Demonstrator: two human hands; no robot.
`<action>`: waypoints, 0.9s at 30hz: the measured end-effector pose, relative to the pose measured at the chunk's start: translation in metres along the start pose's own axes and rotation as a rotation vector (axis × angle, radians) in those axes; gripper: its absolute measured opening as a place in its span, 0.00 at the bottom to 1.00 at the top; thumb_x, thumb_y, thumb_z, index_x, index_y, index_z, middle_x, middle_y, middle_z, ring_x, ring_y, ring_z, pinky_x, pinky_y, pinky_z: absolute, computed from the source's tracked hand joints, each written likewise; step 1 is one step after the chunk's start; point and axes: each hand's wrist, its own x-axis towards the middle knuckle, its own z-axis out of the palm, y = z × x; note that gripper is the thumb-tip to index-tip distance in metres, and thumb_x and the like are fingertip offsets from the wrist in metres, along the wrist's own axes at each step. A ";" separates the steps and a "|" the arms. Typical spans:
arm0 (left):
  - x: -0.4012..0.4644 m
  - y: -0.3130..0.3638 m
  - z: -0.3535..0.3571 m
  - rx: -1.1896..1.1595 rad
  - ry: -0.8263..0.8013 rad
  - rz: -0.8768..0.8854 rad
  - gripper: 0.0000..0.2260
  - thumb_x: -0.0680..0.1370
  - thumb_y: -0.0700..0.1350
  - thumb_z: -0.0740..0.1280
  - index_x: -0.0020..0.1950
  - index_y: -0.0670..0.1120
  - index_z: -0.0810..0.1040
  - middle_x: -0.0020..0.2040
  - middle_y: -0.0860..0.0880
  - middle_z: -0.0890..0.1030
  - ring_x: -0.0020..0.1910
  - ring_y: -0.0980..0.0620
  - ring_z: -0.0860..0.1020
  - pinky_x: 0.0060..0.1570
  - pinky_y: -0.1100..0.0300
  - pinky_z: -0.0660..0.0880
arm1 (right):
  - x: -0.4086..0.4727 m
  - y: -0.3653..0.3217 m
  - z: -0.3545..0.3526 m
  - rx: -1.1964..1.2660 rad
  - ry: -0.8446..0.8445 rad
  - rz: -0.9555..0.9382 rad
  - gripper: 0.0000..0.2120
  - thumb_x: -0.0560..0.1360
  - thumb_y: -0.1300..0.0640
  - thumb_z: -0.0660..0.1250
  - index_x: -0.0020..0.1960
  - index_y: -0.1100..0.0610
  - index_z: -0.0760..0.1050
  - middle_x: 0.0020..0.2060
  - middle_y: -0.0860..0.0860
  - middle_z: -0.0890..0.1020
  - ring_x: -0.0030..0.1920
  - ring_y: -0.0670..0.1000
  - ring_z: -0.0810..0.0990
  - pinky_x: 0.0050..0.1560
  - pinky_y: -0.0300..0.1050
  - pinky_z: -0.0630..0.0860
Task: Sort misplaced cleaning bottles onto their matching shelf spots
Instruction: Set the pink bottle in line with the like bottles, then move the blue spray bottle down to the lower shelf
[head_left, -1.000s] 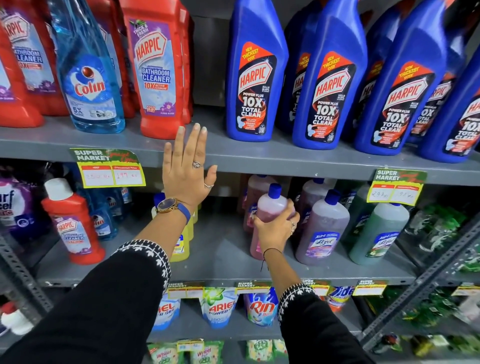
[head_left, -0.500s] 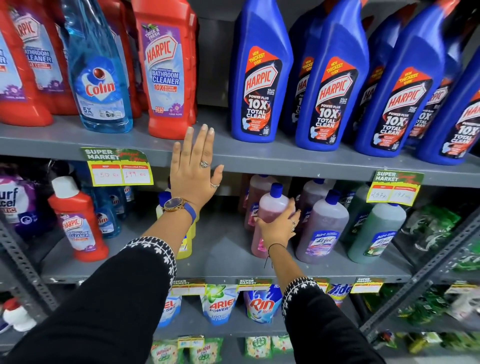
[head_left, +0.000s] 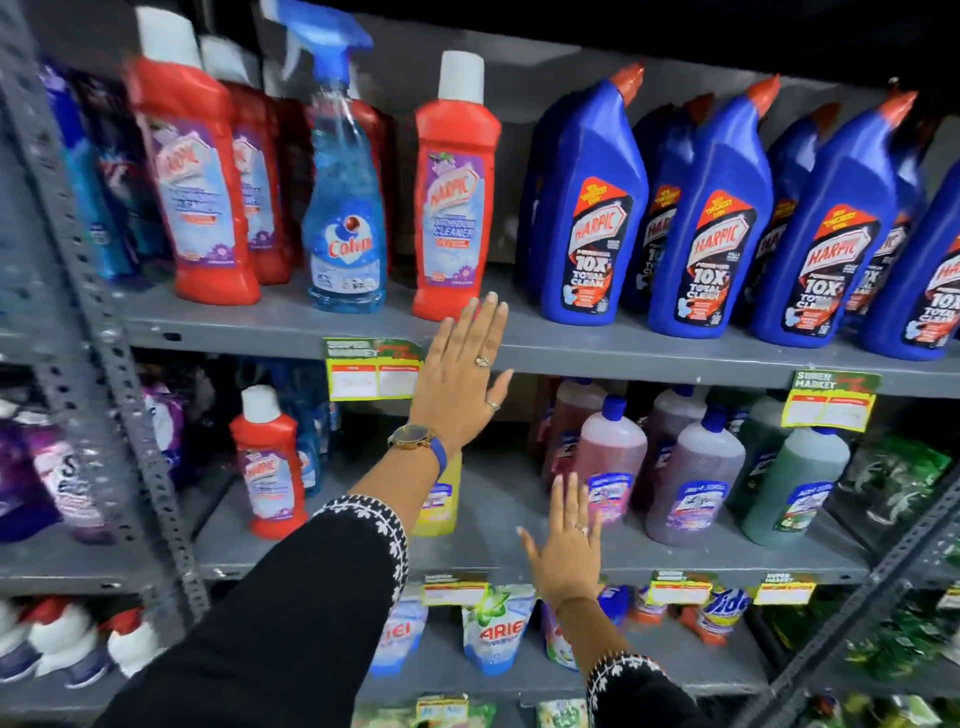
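My left hand (head_left: 462, 374) is open and flat against the front edge of the upper shelf (head_left: 623, 348), just below a red Harpic bathroom cleaner bottle (head_left: 454, 208). A blue Colin spray bottle (head_left: 343, 208) stands among the red bottles to its left. My right hand (head_left: 566, 545) hovers open over the middle shelf, a little left of the pink Lizol bottle (head_left: 610, 462), holding nothing. A lone red Harpic bottle (head_left: 267, 467) stands on the middle shelf at the left. A yellow bottle (head_left: 441, 499) is partly hidden behind my left forearm.
Blue Harpic toilet cleaner bottles (head_left: 592, 218) fill the upper shelf's right side. Purple (head_left: 693, 478) and green (head_left: 795, 483) Lizol bottles stand right of the pink one. Detergent pouches (head_left: 496, 634) hang on the lower shelf. A grey perforated upright (head_left: 104, 332) divides the racks at the left.
My right hand has let go of the pink Lizol bottle and opened, moving down and left. The view has tilted up and pulled back. My left hand stays at the shelf edge.
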 end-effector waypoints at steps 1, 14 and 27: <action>-0.002 -0.014 -0.008 -0.007 0.007 0.001 0.30 0.77 0.51 0.57 0.76 0.40 0.57 0.75 0.42 0.61 0.74 0.44 0.60 0.73 0.52 0.49 | -0.006 -0.017 0.003 -0.008 -0.031 -0.034 0.42 0.78 0.37 0.54 0.74 0.54 0.30 0.76 0.52 0.37 0.75 0.55 0.34 0.75 0.55 0.38; -0.053 -0.245 -0.102 0.160 0.078 -0.097 0.29 0.79 0.48 0.61 0.76 0.37 0.57 0.75 0.39 0.60 0.73 0.40 0.60 0.73 0.52 0.45 | -0.034 -0.303 -0.030 0.236 0.082 -0.506 0.41 0.77 0.38 0.58 0.77 0.58 0.43 0.77 0.53 0.47 0.77 0.56 0.46 0.76 0.58 0.51; -0.075 -0.314 -0.121 0.126 0.102 -0.170 0.34 0.77 0.45 0.67 0.77 0.38 0.52 0.77 0.40 0.55 0.75 0.42 0.55 0.73 0.49 0.49 | 0.061 -0.415 -0.155 0.582 0.504 -0.486 0.39 0.78 0.42 0.61 0.77 0.59 0.44 0.78 0.54 0.49 0.77 0.50 0.42 0.75 0.49 0.40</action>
